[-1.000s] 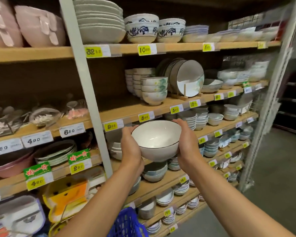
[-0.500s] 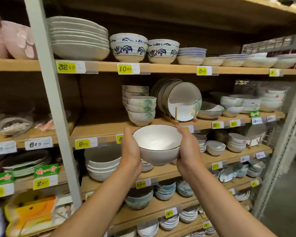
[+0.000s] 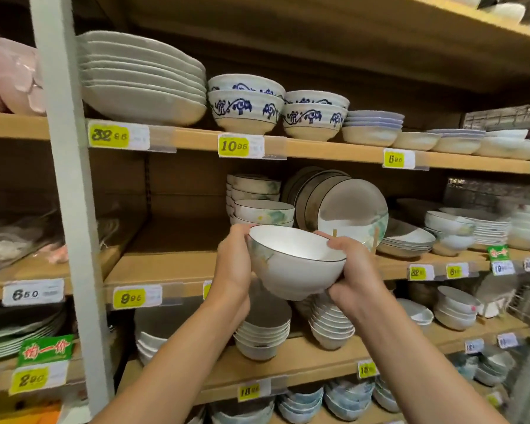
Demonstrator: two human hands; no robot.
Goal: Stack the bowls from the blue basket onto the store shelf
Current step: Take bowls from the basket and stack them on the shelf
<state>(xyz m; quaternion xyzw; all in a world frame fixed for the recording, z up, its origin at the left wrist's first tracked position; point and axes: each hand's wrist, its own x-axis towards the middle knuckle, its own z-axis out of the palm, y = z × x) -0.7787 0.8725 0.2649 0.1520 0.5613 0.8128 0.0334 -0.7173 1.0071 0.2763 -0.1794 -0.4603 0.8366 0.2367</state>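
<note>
A white bowl (image 3: 291, 267) with a thin dark rim and a faint green print is held in the air between both hands, tilted a little to the right. My left hand (image 3: 234, 264) grips its left side and my right hand (image 3: 354, 276) grips its right side. It hangs just in front of and below a stack of matching bowls (image 3: 262, 209) on the middle wooden shelf (image 3: 166, 264). The blue basket is out of view.
Dark-rimmed plates (image 3: 346, 203) stand on edge in a rack right of the stack. The shelf above (image 3: 318, 148) carries blue-patterned bowls (image 3: 245, 108) and large white dishes (image 3: 141, 84). A white upright post (image 3: 71, 209) stands at the left. Lower shelves hold more bowl stacks.
Both hands have lifted the bowl upward and closer to the middle shelf's bowl stack. The view has tilted up, and the blue basket has left the frame.
</note>
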